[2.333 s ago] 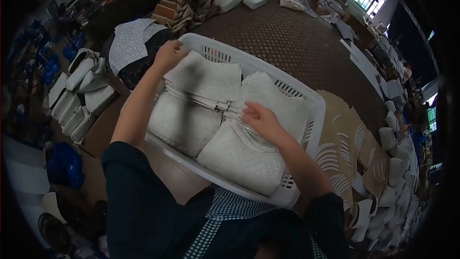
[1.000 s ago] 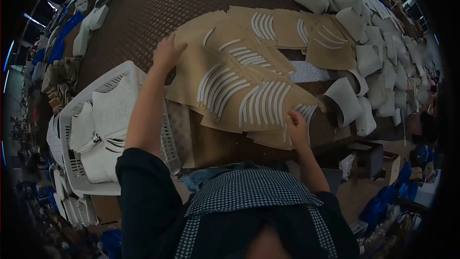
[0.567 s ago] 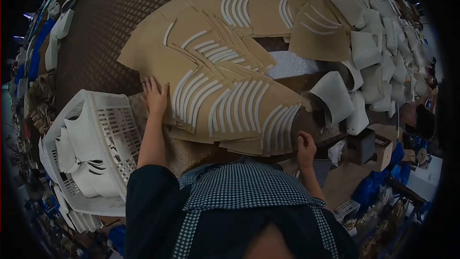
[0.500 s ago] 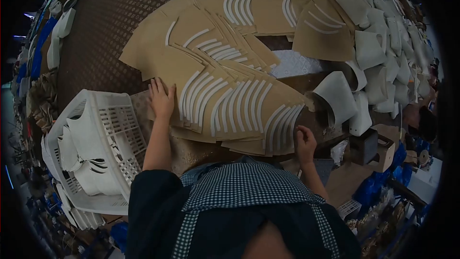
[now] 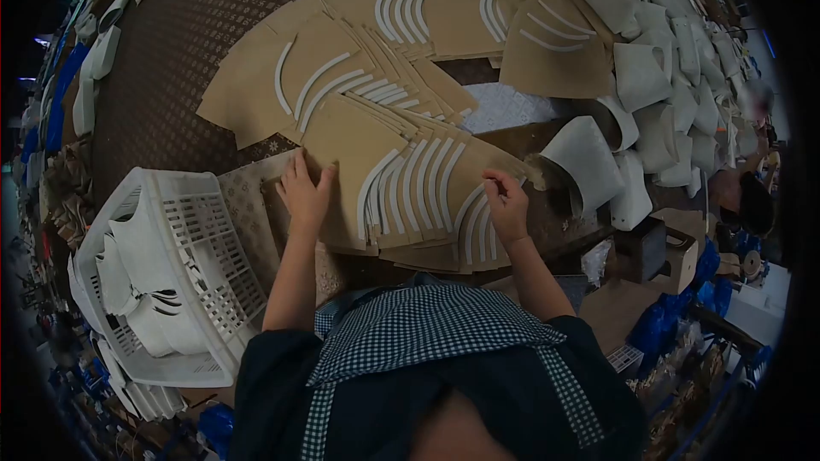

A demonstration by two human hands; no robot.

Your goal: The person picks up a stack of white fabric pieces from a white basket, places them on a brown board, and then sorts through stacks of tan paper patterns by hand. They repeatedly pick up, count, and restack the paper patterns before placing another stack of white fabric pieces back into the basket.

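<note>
Brown paper-like sheets (image 5: pixel 342 141) lie overlapped in fanned piles in front of me, with curved white strips (image 5: pixel 416 179) lying on them. My left hand (image 5: pixel 306 196) is at the left edge of the front pile, its fingers stretched out and apart, fingertips at the sheet edge. Over the right end of that pile is my right hand (image 5: pixel 509 209), thumb and forefinger brought together and the other fingers curled. Anything in that pinch is too small to make out. Several curved white strips (image 5: pixel 471 226) lie just left of and below it.
A white plastic basket (image 5: pixel 201 230) holding white pieces (image 5: pixel 162 282) stands at the left. Pale curved pieces (image 5: pixel 585 162) are heaped along the right side. A dark box (image 5: pixel 641 248) sits at the lower right. Brown patterned cloth (image 5: pixel 179 60) covers the far left.
My left hand has shifted right along with the front sheets, uncovering more of the strips behind. My right hand has moved up and left, over the strips. The view has shifted slightly.
</note>
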